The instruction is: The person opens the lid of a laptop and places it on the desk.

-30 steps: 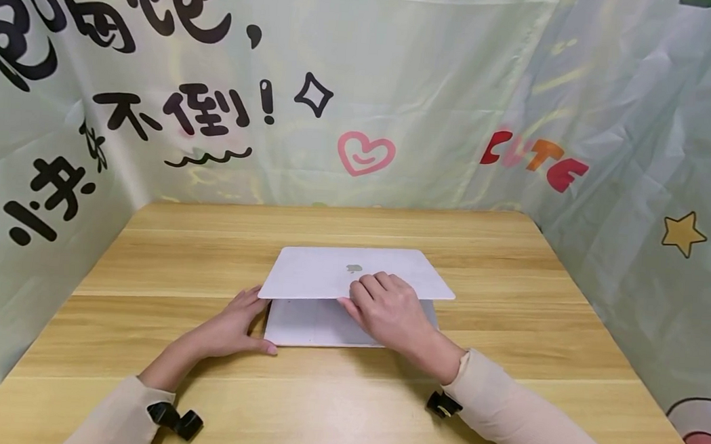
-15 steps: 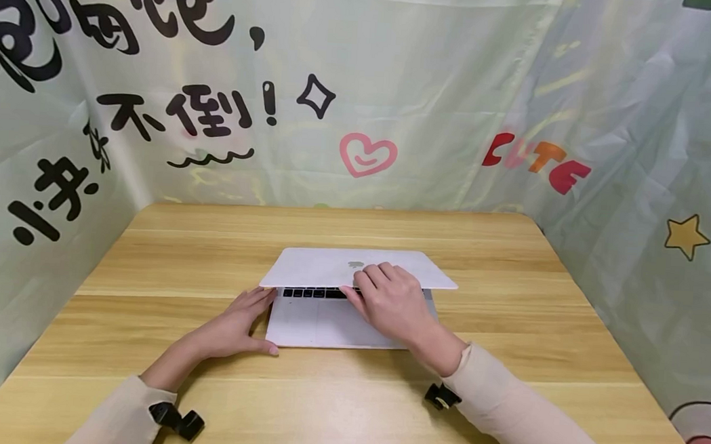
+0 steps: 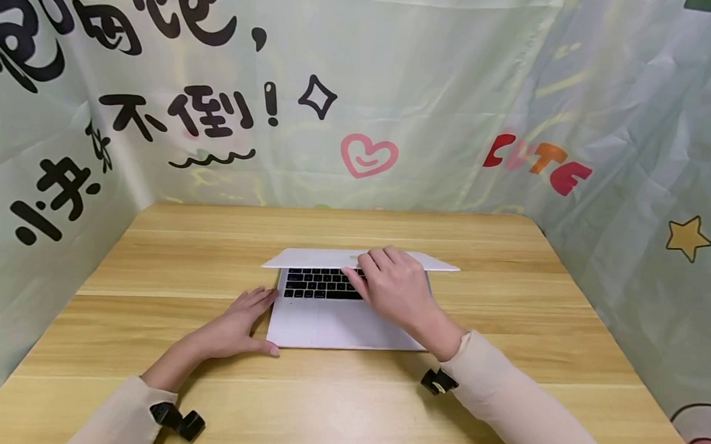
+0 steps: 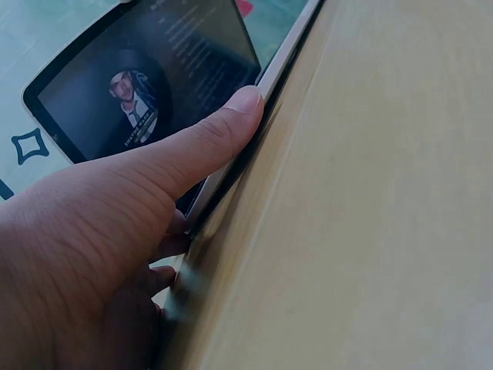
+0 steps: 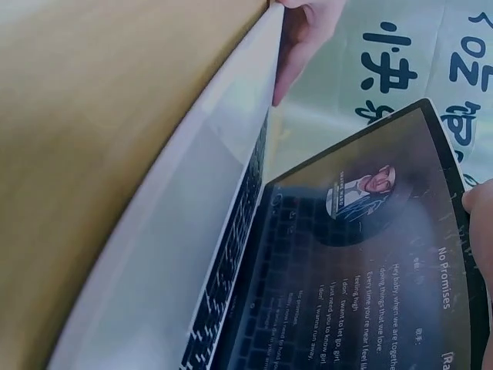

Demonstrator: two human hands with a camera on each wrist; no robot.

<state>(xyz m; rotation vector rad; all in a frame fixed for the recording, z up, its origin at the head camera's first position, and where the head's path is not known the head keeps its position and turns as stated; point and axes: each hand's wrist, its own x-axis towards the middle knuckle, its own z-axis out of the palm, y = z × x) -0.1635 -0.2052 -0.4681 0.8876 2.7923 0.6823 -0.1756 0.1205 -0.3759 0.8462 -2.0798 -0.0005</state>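
A silver laptop (image 3: 297, 322) lies on the wooden table, its lid (image 3: 310, 258) partly raised over the black keyboard (image 3: 315, 287). My right hand (image 3: 397, 289) grips the lid's front edge, fingers curled over the top and thumb underneath. In the right wrist view the lit screen (image 5: 385, 231) shows a picture and lines of text. My left hand (image 3: 229, 328) rests at the left side of the base, fingers stretched along the edge. Its thumb (image 4: 208, 146) lies by the front left corner. The right hand hides part of the keyboard.
The wooden table (image 3: 344, 411) extends around the laptop on all sides. Printed cloth hangings (image 3: 425, 83) stand behind it and at both sides. A small black device (image 3: 178, 420) is strapped at the left cuff, another (image 3: 439, 381) at the right.
My right hand has lifted the laptop lid upward and back, from nearly flat to a wider angle. The keyboard has come into view. The left hand has stayed in place.
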